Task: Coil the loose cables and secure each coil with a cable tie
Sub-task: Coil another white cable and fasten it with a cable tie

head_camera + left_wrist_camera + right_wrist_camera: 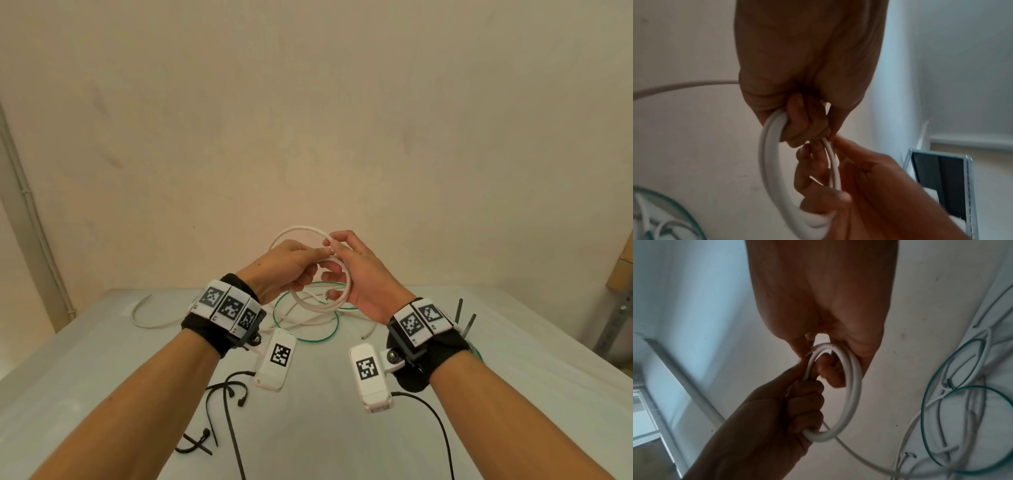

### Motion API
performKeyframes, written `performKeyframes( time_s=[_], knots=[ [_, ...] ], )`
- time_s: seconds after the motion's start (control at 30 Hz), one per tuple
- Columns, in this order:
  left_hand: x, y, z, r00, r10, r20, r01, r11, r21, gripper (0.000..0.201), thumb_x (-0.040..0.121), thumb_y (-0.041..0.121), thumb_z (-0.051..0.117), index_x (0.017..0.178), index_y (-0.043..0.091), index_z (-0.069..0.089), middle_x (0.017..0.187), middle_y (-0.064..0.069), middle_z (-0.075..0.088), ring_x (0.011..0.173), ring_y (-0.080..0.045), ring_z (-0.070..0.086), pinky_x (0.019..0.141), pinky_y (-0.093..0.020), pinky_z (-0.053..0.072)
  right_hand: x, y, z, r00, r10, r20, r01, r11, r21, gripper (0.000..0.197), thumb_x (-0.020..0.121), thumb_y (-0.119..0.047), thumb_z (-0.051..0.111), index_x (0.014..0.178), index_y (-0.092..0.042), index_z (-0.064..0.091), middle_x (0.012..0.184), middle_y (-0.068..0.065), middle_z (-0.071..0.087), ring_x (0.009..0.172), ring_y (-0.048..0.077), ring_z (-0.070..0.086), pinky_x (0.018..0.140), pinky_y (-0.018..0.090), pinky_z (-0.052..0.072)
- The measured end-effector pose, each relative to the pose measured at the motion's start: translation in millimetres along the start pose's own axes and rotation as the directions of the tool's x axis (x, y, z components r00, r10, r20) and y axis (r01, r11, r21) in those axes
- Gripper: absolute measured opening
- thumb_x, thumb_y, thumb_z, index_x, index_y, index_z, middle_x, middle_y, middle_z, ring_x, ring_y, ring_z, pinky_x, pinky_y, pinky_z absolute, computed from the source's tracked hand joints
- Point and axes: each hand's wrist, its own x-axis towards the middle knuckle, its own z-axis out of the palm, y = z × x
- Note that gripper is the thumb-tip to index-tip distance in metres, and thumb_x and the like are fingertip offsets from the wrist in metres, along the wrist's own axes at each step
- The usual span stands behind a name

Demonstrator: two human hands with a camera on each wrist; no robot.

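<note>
A white cable coil hangs in the air above the table between both hands. My left hand grips the coil's left side with curled fingers, and one larger loop arches above it. My right hand holds the coil's right side, thumb and forefinger pinching the strand at the top. The left wrist view shows the coil running through my left hand and the right hand. In the right wrist view the coil passes under my right hand. The cable's tail trails down to the table.
A green cable and loose white cables lie tangled on the white table below the hands. Black cable ties lie at the near left, and more stick up at the right. A metal rack stands at the far right.
</note>
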Motion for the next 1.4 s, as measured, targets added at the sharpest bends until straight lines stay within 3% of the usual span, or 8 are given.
performKeyframes(
  time_s=[0.13, 0.3, 0.53, 0.7, 0.8, 1.0, 1.2, 1.4],
  knots=[
    [1.5, 2.3, 5.7, 0.997, -0.042, -0.065, 0.048, 0.994, 0.1, 0.04, 0.105, 0.031, 0.054, 0.068, 0.018, 0.064, 0.061, 0.003, 0.043, 0.05, -0.011, 0.033, 0.049, -0.024, 0.026, 2.4, 8.1, 2.8, 0.999, -0.007, -0.044, 0.003, 0.996, -0.086, 0.016, 0.11, -0.032, 0.045, 0.107, -0.028, 0.06, 0.084, 0.004, 0.053, 0.055, 0.011, 0.038, 0.049, 0.026, 0.027],
    [5.3, -4.1, -0.8, 0.973, -0.222, -0.064, 0.194, 0.935, -0.296, 0.009, 0.087, 0.022, 0.035, 0.084, 0.017, 0.041, 0.063, 0.001, 0.035, 0.05, -0.012, 0.021, 0.043, -0.022, 0.017, 0.3, 12.6, 4.7, 1.0, -0.012, -0.015, 0.01, 0.989, -0.147, 0.029, 0.111, -0.031, 0.041, 0.112, -0.018, 0.067, 0.071, 0.001, 0.045, 0.051, 0.01, 0.03, 0.046, 0.023, 0.025],
    [4.9, -15.9, 0.1, 0.968, -0.232, -0.091, 0.181, 0.905, -0.385, 0.007, 0.083, 0.01, 0.033, 0.081, 0.014, 0.039, 0.063, -0.002, 0.036, 0.048, -0.012, 0.026, 0.04, -0.022, 0.021, -3.3, 15.4, 8.6, 0.996, -0.092, -0.013, 0.062, 0.758, -0.65, 0.024, 0.107, -0.032, 0.047, 0.12, -0.016, 0.06, 0.085, 0.003, 0.058, 0.069, 0.017, 0.056, 0.06, 0.033, 0.053],
    [3.3, -17.4, 5.7, 0.978, -0.077, -0.196, 0.032, 0.974, -0.223, 0.013, 0.087, -0.001, 0.038, 0.083, 0.011, 0.041, 0.072, -0.012, 0.046, 0.055, -0.017, 0.04, 0.052, -0.029, 0.031, -4.8, 13.3, 9.4, 0.992, -0.123, 0.001, 0.076, 0.605, -0.792, 0.029, 0.109, -0.04, 0.037, 0.11, -0.013, 0.047, 0.095, 0.016, 0.065, 0.074, 0.032, 0.065, 0.077, 0.052, 0.057],
    [2.6, -24.4, 2.1, 0.96, 0.115, -0.255, -0.112, 0.993, 0.025, 0.033, 0.094, 0.008, 0.055, 0.12, 0.009, 0.034, 0.089, -0.014, 0.057, 0.077, -0.021, 0.055, 0.07, -0.033, 0.046, -6.5, 11.0, 6.8, 0.989, -0.146, -0.004, 0.089, 0.619, -0.78, 0.028, 0.108, -0.044, 0.035, 0.104, -0.017, 0.044, 0.092, 0.015, 0.063, 0.074, 0.033, 0.059, 0.077, 0.055, 0.056],
    [5.6, -27.1, -15.6, 0.941, 0.306, -0.145, -0.12, 0.703, 0.701, 0.058, 0.069, 0.063, 0.053, 0.115, 0.031, 0.066, 0.118, -0.004, 0.046, 0.113, -0.022, 0.037, 0.095, -0.035, 0.038, -10.2, 4.9, -8.9, 0.996, -0.085, 0.012, 0.07, 0.734, -0.676, 0.023, 0.109, -0.039, 0.038, 0.1, -0.021, 0.048, 0.084, 0.004, 0.053, 0.066, 0.017, 0.047, 0.061, 0.033, 0.045],
    [0.0, -21.2, 2.0, 0.981, 0.164, -0.104, -0.149, 0.98, 0.135, 0.024, 0.106, 0.03, 0.045, 0.096, 0.009, 0.053, 0.095, -0.01, 0.078, 0.091, -0.024, 0.075, 0.088, -0.036, 0.054, -8.2, 3.2, -1.6, 0.973, -0.212, -0.087, 0.13, 0.821, -0.556, 0.023, 0.109, -0.035, 0.04, 0.094, -0.02, 0.049, 0.081, 0.002, 0.05, 0.068, 0.016, 0.044, 0.057, 0.03, 0.044],
    [4.9, -24.0, 18.0, 0.965, 0.15, -0.213, -0.224, 0.895, -0.386, 0.029, 0.111, 0.029, 0.045, 0.095, 0.008, 0.056, 0.064, -0.005, 0.05, 0.062, -0.02, 0.057, 0.07, -0.035, 0.053, -0.4, -0.5, 4.9, 0.953, -0.191, -0.235, 0.171, 0.98, -0.1, 0.023, 0.112, -0.03, 0.037, 0.094, -0.017, 0.044, 0.073, 0.0, 0.037, 0.046, 0.008, 0.036, 0.054, 0.029, 0.035]
  ],
)
